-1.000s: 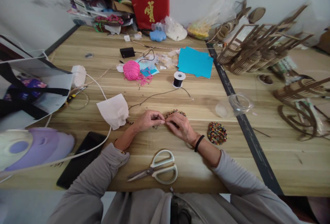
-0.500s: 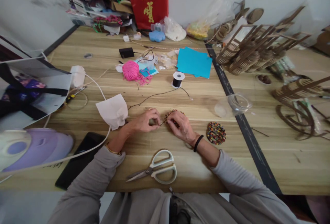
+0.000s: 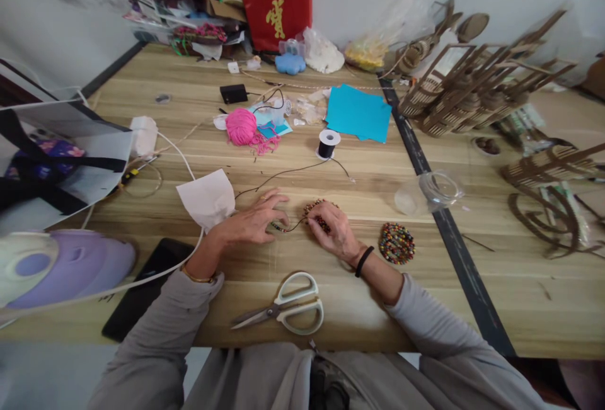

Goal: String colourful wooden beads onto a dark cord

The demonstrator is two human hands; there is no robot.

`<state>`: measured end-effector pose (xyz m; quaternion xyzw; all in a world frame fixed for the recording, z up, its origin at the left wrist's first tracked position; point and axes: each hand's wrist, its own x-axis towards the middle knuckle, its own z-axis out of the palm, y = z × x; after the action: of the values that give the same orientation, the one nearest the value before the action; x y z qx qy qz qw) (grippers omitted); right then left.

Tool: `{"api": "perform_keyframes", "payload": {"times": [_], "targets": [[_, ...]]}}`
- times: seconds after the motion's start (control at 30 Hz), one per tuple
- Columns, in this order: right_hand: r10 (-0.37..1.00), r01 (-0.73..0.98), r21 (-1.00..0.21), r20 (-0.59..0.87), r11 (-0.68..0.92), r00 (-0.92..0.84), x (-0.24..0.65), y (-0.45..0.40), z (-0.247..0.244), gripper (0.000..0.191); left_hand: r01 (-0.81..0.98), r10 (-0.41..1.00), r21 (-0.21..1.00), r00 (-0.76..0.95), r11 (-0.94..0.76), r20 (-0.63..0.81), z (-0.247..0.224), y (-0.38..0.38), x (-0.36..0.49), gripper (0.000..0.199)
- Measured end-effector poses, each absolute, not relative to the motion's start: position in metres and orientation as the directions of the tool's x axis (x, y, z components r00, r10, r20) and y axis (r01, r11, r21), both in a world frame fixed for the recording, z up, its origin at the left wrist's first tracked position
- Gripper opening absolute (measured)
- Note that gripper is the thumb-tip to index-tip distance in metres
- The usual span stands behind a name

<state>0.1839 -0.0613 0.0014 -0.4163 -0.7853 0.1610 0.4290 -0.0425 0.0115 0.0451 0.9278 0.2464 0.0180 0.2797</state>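
Note:
My left hand (image 3: 253, 218) rests low over the table with its fingers spread. Just beside its fingertips lies a short row of small beads (image 3: 278, 227) threaded on black cord (image 3: 296, 227). The cord runs right to my right hand (image 3: 334, 232), whose thumb and fingers are pinched on it. Around those fingers sits a heap of multicoloured beads (image 3: 316, 206), partly covered by the hand. A second coil of strung beads (image 3: 397, 243) lies to the right. The spool of black cord (image 3: 328, 144) stands farther back, its loose line trailing left toward my left hand.
Scissors (image 3: 278, 309) lie near the front edge, blades slightly apart. White paper (image 3: 207, 199), a phone (image 3: 146, 284) and a purple-white appliance (image 3: 70, 265) are at left. Pink yarn (image 3: 241, 126) and blue sheets (image 3: 359, 113) lie behind; clear rolls (image 3: 439, 189) and wooden models (image 3: 454, 95) stand right.
My left hand has moved left and its fingers have spread from a pinch, so the threaded beads now show. The cord has slackened. My right hand stays almost still.

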Motion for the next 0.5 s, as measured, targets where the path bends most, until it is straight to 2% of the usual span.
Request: {"api": "perform_keyframes", "payload": {"times": [0.1, 0.2, 0.33, 0.4, 0.5], "targets": [[0.791, 0.517, -0.607, 0.533, 0.604, -0.3, 0.184, -0.062, 0.002, 0.006, 0.442, 0.526, 0.589, 0.85, -0.676, -0.033, 0.043, 0.014, -0.04, 0.036], [0.783, 0.506, -0.603, 0.533, 0.617, -0.32, 0.185, -0.061, 0.001, 0.007, 0.383, 0.625, 0.748, 0.779, -0.543, 0.054, 0.038, 0.012, -0.031, 0.034], [0.782, 0.482, -0.619, 0.538, 0.62, -0.314, 0.185, -0.061, 0.0, 0.008, 0.239, 0.683, 0.959, 0.727, -0.153, -0.072, 0.028, 0.005, -0.016, 0.035], [0.789, 0.475, -0.632, 0.535, 0.612, -0.303, 0.185, -0.06, -0.001, 0.009, 0.176, 0.692, 0.984, 0.714, -0.028, -0.108, 0.023, 0.003, -0.011, 0.034], [0.794, 0.468, -0.643, 0.528, 0.606, -0.302, 0.185, -0.06, -0.001, 0.009, 0.145, 0.695, 0.987, 0.704, 0.063, -0.147, 0.017, 0.001, -0.007, 0.028]]}}
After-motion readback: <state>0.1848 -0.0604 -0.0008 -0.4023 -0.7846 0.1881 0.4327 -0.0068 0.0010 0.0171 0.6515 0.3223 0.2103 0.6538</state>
